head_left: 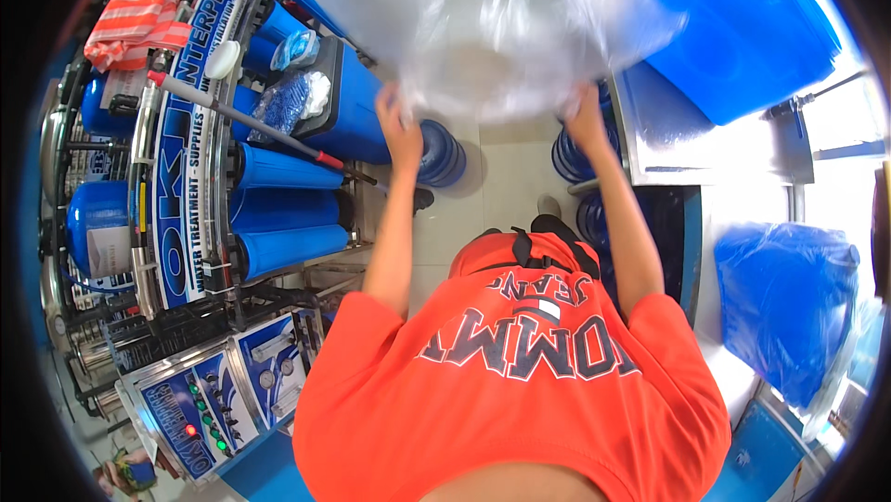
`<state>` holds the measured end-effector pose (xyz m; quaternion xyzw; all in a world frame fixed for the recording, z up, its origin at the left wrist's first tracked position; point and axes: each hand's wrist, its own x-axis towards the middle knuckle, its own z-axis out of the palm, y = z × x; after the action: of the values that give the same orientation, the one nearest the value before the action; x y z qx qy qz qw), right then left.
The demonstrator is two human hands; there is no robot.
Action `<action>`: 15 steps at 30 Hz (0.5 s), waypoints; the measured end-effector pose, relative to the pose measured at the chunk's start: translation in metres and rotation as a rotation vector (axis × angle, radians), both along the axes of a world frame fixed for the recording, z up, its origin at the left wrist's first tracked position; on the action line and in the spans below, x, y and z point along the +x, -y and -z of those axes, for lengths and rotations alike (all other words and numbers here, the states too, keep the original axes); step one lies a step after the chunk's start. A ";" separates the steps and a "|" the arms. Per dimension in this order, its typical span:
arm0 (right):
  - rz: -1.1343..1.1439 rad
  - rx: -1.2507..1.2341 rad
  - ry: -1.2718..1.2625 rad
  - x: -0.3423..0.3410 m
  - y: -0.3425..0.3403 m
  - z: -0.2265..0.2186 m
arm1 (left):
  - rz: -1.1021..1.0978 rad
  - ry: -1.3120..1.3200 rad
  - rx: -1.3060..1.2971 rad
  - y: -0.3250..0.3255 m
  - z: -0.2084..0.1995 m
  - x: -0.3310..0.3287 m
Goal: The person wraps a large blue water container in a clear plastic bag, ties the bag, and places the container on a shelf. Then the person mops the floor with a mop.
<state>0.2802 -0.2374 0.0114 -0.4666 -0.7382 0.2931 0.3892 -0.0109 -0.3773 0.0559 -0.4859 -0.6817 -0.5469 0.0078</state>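
Observation:
A large see-through plastic bag (501, 19) is spread out in front of me, its near edge hanging between my hands. My left hand (400, 123) is closed on the bag's left near edge. At the right near edge, my right hand (585, 118) grips the same bag, with its fingertips partly hidden by the film. Both arms reach forward, about shoulder width apart. Below the bag, a blue round water bottle (440, 153) stands on the floor beside my left hand. More blue bottles (574, 155) show under my right hand.
Blue filter housings (288, 188) and a control panel (186, 409) with lit lamps line the left. A blue bin (357, 103) stands nearby. At right, a blue water container (733, 38) rests by a steel counter (668, 122); a plastic-wrapped blue container (784, 302) is closer.

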 end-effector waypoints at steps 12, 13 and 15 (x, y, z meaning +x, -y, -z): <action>-0.336 -1.536 -0.952 -0.003 -0.079 0.056 | 0.042 0.846 -0.672 -0.003 0.002 0.000; -0.364 -1.356 -0.918 -0.011 -0.092 0.022 | -0.043 0.927 -0.493 -0.015 -0.032 -0.003; -0.379 -0.957 -0.989 -0.026 -0.113 -0.048 | -0.094 0.635 0.046 -0.036 -0.084 0.005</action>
<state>0.2543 -0.1248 0.0597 -0.2626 -0.3339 0.8248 0.3732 -0.0060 -0.3417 0.1403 -0.2584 -0.6592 -0.6857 -0.1689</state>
